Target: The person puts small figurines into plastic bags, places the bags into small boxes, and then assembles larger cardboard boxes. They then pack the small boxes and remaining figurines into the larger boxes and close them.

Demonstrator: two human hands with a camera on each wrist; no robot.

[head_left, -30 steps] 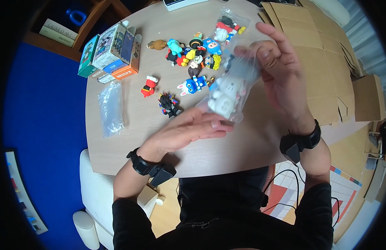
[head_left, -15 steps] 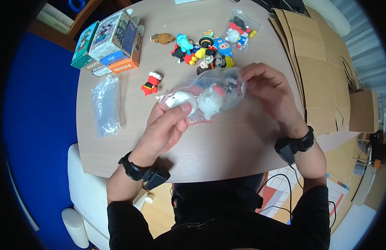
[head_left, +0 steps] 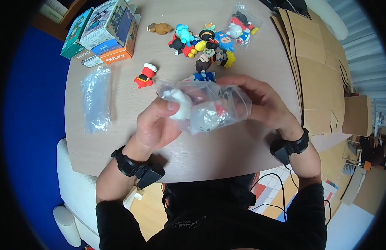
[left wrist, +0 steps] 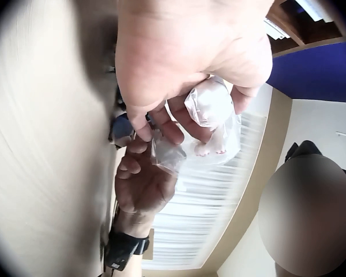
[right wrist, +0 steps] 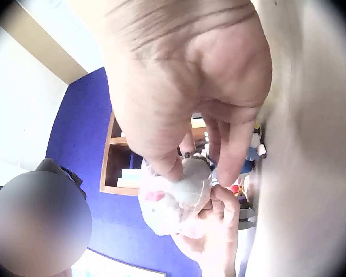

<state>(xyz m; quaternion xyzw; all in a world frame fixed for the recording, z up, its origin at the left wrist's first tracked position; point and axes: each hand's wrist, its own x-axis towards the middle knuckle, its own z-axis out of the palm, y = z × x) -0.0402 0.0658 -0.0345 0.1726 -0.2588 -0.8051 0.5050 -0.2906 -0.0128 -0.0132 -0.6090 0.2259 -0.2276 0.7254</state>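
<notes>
A clear plastic bag (head_left: 236, 110) is held between both hands above the table (head_left: 205, 158). Inside it lie a white cat-like figure (head_left: 204, 118) with a red bow and another white piece (head_left: 182, 105) at the left end. My left hand (head_left: 155, 127) grips that end, thumb over the white piece. At the other end my right hand (head_left: 270, 106) pinches the bag, its thumb below and fingers above. The left wrist view shows the bag's white contents (left wrist: 210, 104) under the fingers. A blue figure (head_left: 203, 77) shows partly behind the bag.
Several figures, one a yellow-haired figure (head_left: 224, 58), cluster at the back. A red figure (head_left: 146, 76) lies nearer. Toy boxes (head_left: 103, 31) and a crumpled plastic bag (head_left: 96, 100) are at left. Another bagged figure (head_left: 242, 26) lies back right, beside flattened cardboard (head_left: 316, 66).
The left hand went from outstretched under the bag to gripping its end. The right hand came down from above to the bag's other end. The bag turned from slanted to nearly level.
</notes>
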